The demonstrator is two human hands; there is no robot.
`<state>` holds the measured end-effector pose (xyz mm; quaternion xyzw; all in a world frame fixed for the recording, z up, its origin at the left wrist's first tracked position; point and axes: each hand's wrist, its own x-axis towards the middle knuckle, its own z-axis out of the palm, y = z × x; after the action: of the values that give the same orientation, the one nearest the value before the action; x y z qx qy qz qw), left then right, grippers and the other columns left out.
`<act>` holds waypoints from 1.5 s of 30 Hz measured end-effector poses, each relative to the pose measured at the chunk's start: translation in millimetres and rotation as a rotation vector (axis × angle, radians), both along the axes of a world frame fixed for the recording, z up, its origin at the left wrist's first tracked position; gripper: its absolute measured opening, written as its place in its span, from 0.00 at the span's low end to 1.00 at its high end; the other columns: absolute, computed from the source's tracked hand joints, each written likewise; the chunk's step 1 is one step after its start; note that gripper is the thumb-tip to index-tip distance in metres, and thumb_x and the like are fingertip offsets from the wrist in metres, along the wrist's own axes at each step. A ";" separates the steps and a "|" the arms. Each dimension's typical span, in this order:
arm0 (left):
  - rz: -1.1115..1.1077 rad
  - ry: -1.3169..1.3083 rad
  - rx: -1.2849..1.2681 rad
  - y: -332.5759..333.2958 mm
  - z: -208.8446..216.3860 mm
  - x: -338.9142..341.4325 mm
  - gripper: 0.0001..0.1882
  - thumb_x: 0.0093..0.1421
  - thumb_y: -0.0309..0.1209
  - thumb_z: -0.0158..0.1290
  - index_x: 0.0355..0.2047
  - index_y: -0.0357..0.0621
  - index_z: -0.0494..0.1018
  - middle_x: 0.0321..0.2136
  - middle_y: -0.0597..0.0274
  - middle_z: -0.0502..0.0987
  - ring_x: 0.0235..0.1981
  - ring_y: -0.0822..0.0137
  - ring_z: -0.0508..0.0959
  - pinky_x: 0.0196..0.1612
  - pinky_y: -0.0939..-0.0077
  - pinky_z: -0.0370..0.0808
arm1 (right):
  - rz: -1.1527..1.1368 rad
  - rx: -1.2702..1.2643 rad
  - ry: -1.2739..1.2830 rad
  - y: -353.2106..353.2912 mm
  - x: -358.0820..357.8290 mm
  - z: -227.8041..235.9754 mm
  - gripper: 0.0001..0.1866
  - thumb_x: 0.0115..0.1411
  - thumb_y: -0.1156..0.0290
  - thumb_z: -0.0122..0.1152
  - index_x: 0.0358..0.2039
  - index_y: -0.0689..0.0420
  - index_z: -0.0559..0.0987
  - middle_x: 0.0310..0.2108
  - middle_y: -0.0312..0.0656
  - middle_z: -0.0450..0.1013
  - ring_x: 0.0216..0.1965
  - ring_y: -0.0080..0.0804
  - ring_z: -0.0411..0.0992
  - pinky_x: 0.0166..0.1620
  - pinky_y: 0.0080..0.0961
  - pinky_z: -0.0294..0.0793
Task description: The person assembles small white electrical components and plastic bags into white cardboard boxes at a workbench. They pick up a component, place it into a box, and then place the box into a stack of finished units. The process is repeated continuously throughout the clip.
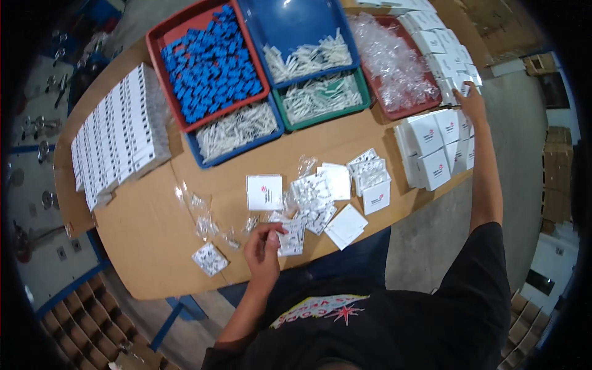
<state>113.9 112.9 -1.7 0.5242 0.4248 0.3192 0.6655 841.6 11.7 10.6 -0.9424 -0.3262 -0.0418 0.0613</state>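
Note:
My left hand [262,251] is over the near middle of the table, its fingers curled closed at the edge of a printed leaflet [291,239]. My right hand [471,103] stretches to the far right, thumb and fingers apart, touching the stacked white boxes [447,63]. Beyond the left hand lie a white box with a red mark [264,192], more printed leaflets [311,191], and blank white cards [345,227]. To the right of those, a small white box [377,197] leans near printed sheets. A small square printed packet [209,259] lies at the near left.
A red tray [151,49] holds blue clips. Blue trays [296,18] and a green tray [368,92] carry white plastic pieces; another red tray [425,108] has clear bags. Rows of white pieces [117,132] stand left, white boxes [435,148] right. Small clear bags [203,219] lie nearby.

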 end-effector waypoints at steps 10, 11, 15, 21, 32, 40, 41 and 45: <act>0.227 0.090 0.142 10.9 -26.2 -31.5 0.10 0.76 0.27 0.49 0.50 0.36 0.77 0.39 0.61 0.81 0.36 0.77 0.75 0.37 0.82 0.68 | 0.354 0.495 -0.153 35.6 -130.1 74.4 0.19 0.68 0.62 0.67 0.56 0.55 0.82 0.52 0.53 0.81 0.55 0.44 0.79 0.57 0.38 0.77; 0.236 0.096 0.162 8.6 -27.9 -33.8 0.10 0.76 0.27 0.49 0.50 0.36 0.77 0.39 0.61 0.81 0.36 0.78 0.75 0.37 0.83 0.68 | 0.365 0.516 -0.046 30.7 -170.5 86.3 0.17 0.68 0.65 0.66 0.56 0.56 0.82 0.49 0.50 0.82 0.52 0.40 0.80 0.53 0.35 0.78; 0.256 0.060 0.177 -19.4 -22.9 -37.0 0.10 0.77 0.26 0.48 0.51 0.37 0.77 0.40 0.64 0.81 0.35 0.81 0.73 0.36 0.83 0.67 | 0.448 0.513 0.423 -6.4 -335.8 46.3 0.15 0.66 0.76 0.64 0.53 0.57 0.82 0.41 0.44 0.82 0.43 0.34 0.80 0.45 0.29 0.79; 0.169 -0.030 0.159 -66.4 -16.6 -42.6 0.10 0.76 0.25 0.48 0.52 0.36 0.76 0.40 0.62 0.82 0.39 0.79 0.77 0.42 0.83 0.70 | 0.216 0.241 0.160 -34.6 -439.8 -65.9 0.42 0.56 0.52 0.76 0.67 0.54 0.71 0.62 0.56 0.70 0.60 0.59 0.70 0.60 0.53 0.72; 0.247 -0.070 0.231 -115.5 -11.3 -106.8 0.11 0.76 0.28 0.50 0.52 0.37 0.77 0.40 0.64 0.82 0.40 0.79 0.77 0.44 0.81 0.71 | 0.393 0.397 -0.013 -49.0 -435.2 -78.3 0.42 0.55 0.53 0.76 0.68 0.55 0.73 0.61 0.57 0.70 0.63 0.59 0.66 0.64 0.53 0.67; 0.019 -0.102 0.031 -114.5 -19.5 -92.3 0.15 0.76 0.34 0.52 0.58 0.43 0.74 0.47 0.61 0.83 0.43 0.76 0.79 0.42 0.81 0.74 | 0.535 0.515 0.526 -30.5 -477.6 -20.3 0.42 0.54 0.53 0.80 0.66 0.55 0.75 0.58 0.55 0.77 0.58 0.49 0.75 0.61 0.43 0.73; -0.020 -0.124 -0.013 -110.5 -21.4 -84.8 0.17 0.76 0.36 0.52 0.60 0.43 0.73 0.49 0.61 0.82 0.43 0.75 0.79 0.42 0.80 0.75 | 0.559 0.480 0.643 -27.8 -489.3 -21.9 0.43 0.53 0.52 0.82 0.65 0.58 0.76 0.57 0.53 0.79 0.56 0.43 0.78 0.60 0.39 0.75; 0.151 -0.237 -0.294 -95.2 -2.8 -58.3 0.27 0.76 0.47 0.51 0.69 0.49 0.64 0.54 0.59 0.79 0.45 0.70 0.80 0.47 0.71 0.79 | 0.785 0.289 1.139 4.4 -568.0 -19.9 0.39 0.55 0.54 0.81 0.63 0.60 0.78 0.53 0.47 0.80 0.52 0.33 0.78 0.54 0.32 0.78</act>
<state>55.6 17.6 -4.5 0.3470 0.4235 0.3622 0.7543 273.5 16.1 -9.4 -0.6130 -0.5504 0.4399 0.3575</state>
